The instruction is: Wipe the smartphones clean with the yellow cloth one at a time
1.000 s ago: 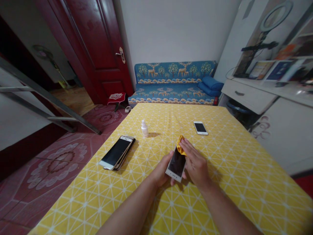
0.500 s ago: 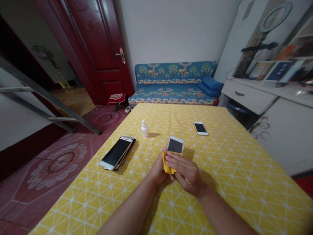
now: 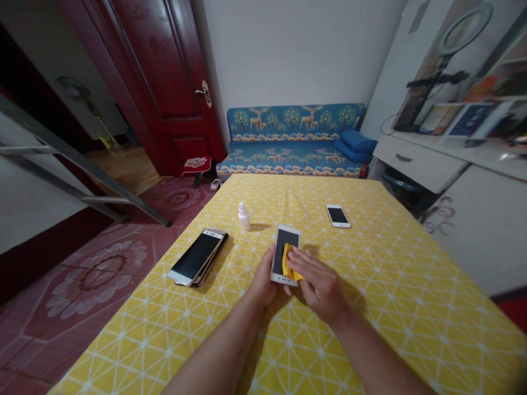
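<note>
Wiping the white smartphone (image 3: 278, 259) seems midway.
Your left hand (image 3: 263, 282) holds it over the middle of the table (image 3: 411, 307); your right hand (image 3: 325, 286) presses a yellow cloth (image 3: 290, 269) on it. What's left isn't clear.

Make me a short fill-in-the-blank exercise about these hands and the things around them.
1. The left hand holds a white ____.
2. The cloth under the right hand is ____ in colour.
3. Upright on the table stands a small white ____.
4. The sofa beyond is mostly ____.

Missing words: phone; yellow; bottle; blue.
</note>
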A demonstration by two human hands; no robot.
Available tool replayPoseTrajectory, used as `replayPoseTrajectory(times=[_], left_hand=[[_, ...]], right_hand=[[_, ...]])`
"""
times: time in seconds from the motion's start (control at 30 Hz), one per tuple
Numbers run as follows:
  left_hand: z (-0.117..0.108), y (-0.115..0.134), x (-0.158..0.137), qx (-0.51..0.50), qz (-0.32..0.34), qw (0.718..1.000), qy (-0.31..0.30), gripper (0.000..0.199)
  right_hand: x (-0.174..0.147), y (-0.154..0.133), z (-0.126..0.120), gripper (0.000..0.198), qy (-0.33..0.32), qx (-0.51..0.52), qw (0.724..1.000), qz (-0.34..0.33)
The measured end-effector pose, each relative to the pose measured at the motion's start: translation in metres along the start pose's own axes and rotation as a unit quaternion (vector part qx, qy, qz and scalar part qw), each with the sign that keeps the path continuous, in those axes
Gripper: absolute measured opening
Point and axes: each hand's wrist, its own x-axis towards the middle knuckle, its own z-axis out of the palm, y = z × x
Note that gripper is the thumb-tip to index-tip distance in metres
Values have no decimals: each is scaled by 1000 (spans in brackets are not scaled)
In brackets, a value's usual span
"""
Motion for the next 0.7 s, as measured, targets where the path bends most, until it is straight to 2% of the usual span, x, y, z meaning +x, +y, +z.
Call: replayPoseTrajectory(times=[0.13,0.2,0.27,0.37,0.5,0.63,0.7], left_hand=[[4,9,-4,-60,-10,997,38,61],[5,10,-6,-59,-36,997,43,67],[5,9,-7,-54,-26,997,54,64],[5,4,-6,-6,11,998,59,54],[5,-1,-4,78,-5,996,46,53],[5,-3,-3,69,-20,997,1,59],[4,-4,-3,66,-23,998,2,59]], right_hand=[[3,-14,0,46,-50,60,995,-55],[4,-16,0,46,-56,76,994,-63],[4,-15,1,48,-57,75,994,-59],[3,-9,2,53,-41,48,998,-30],[1,7,6,58,3,0,1000,30],[-2,18,8,58,31,-49,995,80],[-1,14,9,58,24,-50,996,75]])
